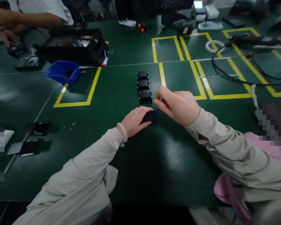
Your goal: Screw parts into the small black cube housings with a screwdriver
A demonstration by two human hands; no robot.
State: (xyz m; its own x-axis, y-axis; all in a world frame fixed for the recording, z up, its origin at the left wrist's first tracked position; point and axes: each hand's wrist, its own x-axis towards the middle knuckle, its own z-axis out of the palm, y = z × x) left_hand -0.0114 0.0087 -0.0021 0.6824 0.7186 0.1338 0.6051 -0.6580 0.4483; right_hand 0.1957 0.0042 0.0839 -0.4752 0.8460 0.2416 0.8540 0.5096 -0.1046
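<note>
A small black box-like part (151, 117) lies on the green table, with my left hand (134, 122) closed around its left side, thumb on the near edge. My right hand (177, 104) is just to the right and above, its fingers pinched on a thin dark rod (157, 110). The rod's lower end meets the part's upper right corner; most of its length is hidden by my fingers, so its kind cannot be told. Beyond my hands, three similar black parts (144, 84) stand in a column, with small shiny screws or pins at their sides.
At the far left are a blue bin (63, 72) and stacked black trays (72, 47), near another person's arm (32, 21). Yellow tape outlines (90, 90) mark the table. A white tape roll (214, 46) and black cable (227, 75) lie right. Flat black pieces (31, 146) lie left.
</note>
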